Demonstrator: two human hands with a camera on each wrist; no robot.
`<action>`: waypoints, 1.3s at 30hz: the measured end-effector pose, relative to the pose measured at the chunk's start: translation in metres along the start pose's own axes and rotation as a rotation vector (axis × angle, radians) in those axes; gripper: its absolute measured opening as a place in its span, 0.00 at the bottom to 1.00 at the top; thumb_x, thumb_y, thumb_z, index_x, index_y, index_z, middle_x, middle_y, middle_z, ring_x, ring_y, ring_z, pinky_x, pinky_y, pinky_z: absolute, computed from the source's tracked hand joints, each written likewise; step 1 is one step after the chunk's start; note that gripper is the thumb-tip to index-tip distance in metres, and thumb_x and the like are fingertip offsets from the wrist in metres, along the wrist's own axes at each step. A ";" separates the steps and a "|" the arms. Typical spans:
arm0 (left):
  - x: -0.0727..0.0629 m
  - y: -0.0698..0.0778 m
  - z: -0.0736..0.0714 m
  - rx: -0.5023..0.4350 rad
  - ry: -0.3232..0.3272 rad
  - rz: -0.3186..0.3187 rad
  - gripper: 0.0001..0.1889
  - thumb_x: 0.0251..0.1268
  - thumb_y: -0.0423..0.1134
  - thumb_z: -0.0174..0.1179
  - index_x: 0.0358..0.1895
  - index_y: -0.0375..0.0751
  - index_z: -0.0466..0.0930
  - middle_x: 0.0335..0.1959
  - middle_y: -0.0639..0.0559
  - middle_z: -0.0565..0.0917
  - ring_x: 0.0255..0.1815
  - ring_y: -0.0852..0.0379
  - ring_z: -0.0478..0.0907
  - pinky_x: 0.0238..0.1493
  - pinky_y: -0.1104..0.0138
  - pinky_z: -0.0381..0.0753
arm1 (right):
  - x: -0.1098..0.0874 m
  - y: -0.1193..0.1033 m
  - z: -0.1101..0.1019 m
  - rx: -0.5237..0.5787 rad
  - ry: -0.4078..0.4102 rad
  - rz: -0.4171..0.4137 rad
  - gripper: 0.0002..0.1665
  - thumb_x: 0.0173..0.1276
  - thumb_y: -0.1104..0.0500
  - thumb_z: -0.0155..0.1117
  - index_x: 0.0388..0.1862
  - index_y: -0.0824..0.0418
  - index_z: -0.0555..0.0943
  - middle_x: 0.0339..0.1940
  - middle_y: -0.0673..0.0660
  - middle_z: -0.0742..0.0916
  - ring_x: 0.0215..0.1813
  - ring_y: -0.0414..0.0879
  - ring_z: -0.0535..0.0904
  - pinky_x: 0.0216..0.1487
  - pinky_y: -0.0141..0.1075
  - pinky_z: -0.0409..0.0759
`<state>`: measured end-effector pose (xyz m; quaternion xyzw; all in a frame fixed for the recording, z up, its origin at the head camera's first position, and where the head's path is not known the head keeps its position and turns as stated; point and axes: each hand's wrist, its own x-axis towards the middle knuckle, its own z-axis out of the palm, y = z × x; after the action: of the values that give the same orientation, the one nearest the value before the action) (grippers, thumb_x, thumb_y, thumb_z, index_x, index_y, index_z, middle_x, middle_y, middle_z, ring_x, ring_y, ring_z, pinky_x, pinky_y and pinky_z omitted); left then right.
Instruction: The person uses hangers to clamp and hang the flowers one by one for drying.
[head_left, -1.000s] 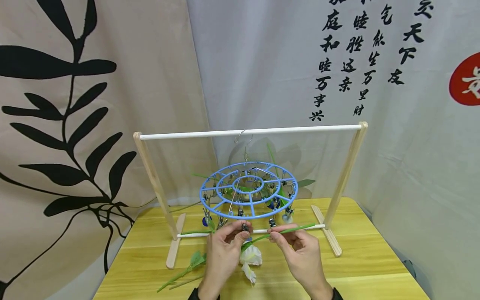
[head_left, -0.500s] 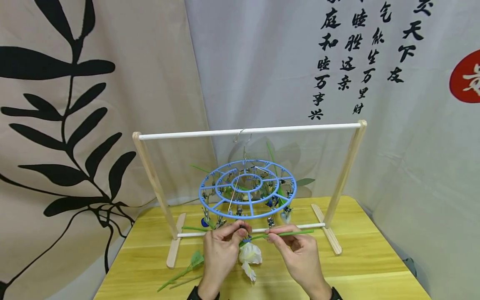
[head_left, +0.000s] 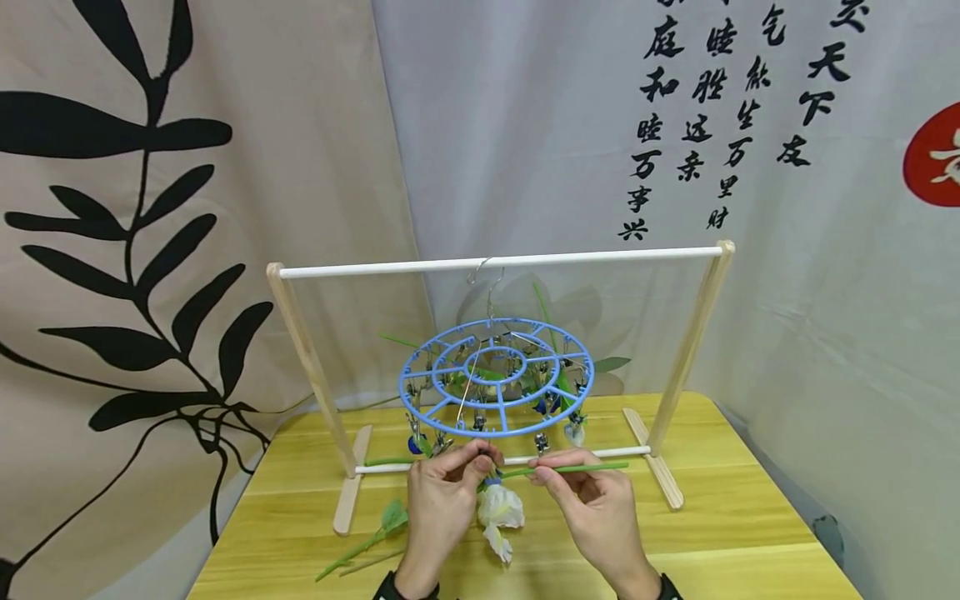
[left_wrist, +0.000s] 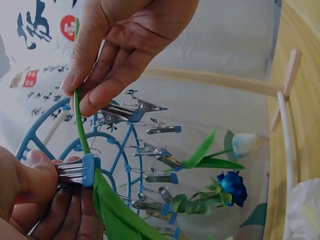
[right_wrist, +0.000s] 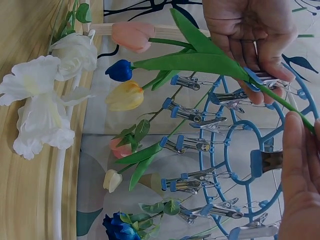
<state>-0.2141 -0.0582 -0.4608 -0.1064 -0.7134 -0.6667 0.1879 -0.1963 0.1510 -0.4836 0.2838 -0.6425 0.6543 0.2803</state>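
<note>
My left hand (head_left: 446, 504) pinches a metal clip (left_wrist: 75, 172) with blue tips, which hangs from the blue round clip hanger (head_left: 495, 433). The green stem (left_wrist: 81, 122) of an artificial tulip passes at the clip's tips. The stem's bare end is pinched between the thumb and fingers of my right hand (head_left: 600, 512). In the right wrist view the pink tulip head (right_wrist: 132, 36) and its long leaves (right_wrist: 195, 64) extend on the clip's far side. A white ruffled flower (head_left: 500, 508) lies on the table below, between my hands.
The hanger hooks onto a white rod (head_left: 600, 257) on a wooden stand (head_left: 693, 350). Other clips hold flowers, among them a blue rose (left_wrist: 232, 187) and a white tulip (left_wrist: 245, 145). More stems and leaves (head_left: 393, 518) lie left on the wooden table (head_left: 720, 533).
My left fingers have shifted slightly over the clip. The stem in my right hand has tipped from slanting upward to nearly level, and that hand has moved slightly left.
</note>
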 end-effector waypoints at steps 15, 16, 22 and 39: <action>-0.002 -0.001 -0.005 -0.055 -0.132 -0.169 0.16 0.80 0.38 0.76 0.63 0.37 0.95 0.56 0.42 0.99 0.57 0.54 0.98 0.62 0.74 0.93 | -0.002 0.003 -0.004 -0.001 -0.024 0.007 0.20 0.75 0.87 0.67 0.57 0.71 0.90 0.51 0.69 0.95 0.51 0.41 0.97 0.53 0.33 0.97; -0.002 -0.001 -0.005 -0.051 -0.135 -0.166 0.16 0.80 0.38 0.76 0.64 0.37 0.94 0.57 0.42 0.98 0.57 0.53 0.98 0.62 0.74 0.92 | -0.002 0.003 -0.004 -0.004 -0.025 0.008 0.20 0.74 0.87 0.68 0.57 0.71 0.90 0.52 0.69 0.95 0.51 0.42 0.97 0.53 0.33 0.96; -0.004 -0.002 -0.006 -0.019 -0.148 -0.169 0.18 0.82 0.40 0.75 0.67 0.39 0.93 0.60 0.42 0.98 0.61 0.52 0.97 0.65 0.75 0.91 | -0.004 0.002 -0.005 -0.072 -0.022 0.052 0.19 0.76 0.82 0.72 0.58 0.67 0.91 0.53 0.67 0.95 0.55 0.41 0.96 0.55 0.31 0.95; -0.017 -0.006 -0.016 0.143 -0.191 -0.098 0.23 0.83 0.46 0.75 0.74 0.47 0.90 0.66 0.47 0.96 0.64 0.49 0.96 0.70 0.70 0.91 | -0.008 0.006 -0.007 -0.084 -0.044 0.063 0.19 0.78 0.81 0.70 0.58 0.65 0.91 0.53 0.67 0.95 0.55 0.42 0.96 0.57 0.31 0.95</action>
<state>-0.1993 -0.0733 -0.4721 -0.1208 -0.7783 -0.6091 0.0932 -0.1948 0.1577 -0.4937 0.2658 -0.6839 0.6289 0.2572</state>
